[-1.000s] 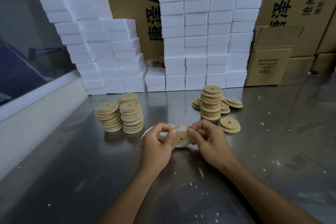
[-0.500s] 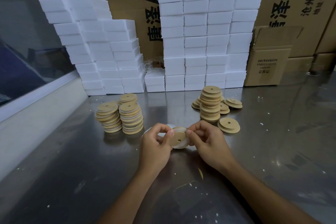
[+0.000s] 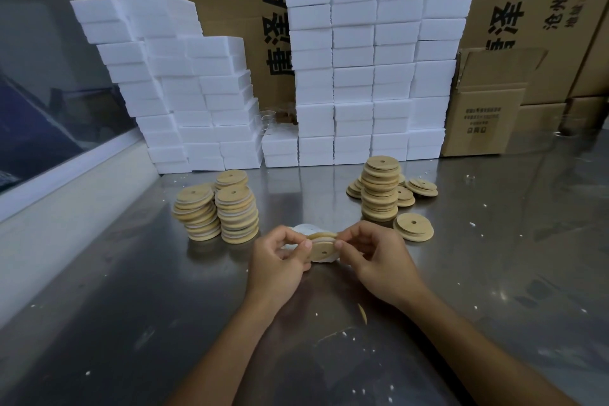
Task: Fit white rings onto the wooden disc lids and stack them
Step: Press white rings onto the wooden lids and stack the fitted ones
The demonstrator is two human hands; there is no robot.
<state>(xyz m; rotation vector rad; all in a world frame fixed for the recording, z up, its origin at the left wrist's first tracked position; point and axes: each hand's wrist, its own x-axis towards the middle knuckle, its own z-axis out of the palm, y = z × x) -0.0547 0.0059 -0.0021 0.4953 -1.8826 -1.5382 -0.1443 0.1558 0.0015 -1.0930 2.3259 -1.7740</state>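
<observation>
Wooden disc lid [image 3: 324, 249] sits between both hands just above the steel table [image 3: 131, 306], tilted so its flat face and centre hole point toward the camera. The left hand [image 3: 280, 260] pinches the lid's left edge between thumb and curled fingers; the right hand [image 3: 372, 257] pinches the right edge the same way. A white ring [image 3: 321, 259] shows along the lower rim of the lid — it appears partly seated, and the opposed two-sided grip probably lets the fingers work the ring round the edge while the lid is turned. More white material lies on the table just behind the hands (loose rings, most likely; the hands hide most of it).

Supply and output are kept on opposite sides, evidently to keep the two apart. To the right stands the bare lid stack [image 3: 380, 188], with several loose lids [image 3: 413, 227] around its base, near the right hand for pick-up. To the left stand the finished stacks [image 3: 217, 208], three columns touching one another, with white bands visible between the discs.

White foam blocks [image 3: 362, 69] and cardboard cartons [image 3: 487, 102] line the back of the table, well apart from the working area.

Judged stage: ring fitting under way; stacking on the left follows.
</observation>
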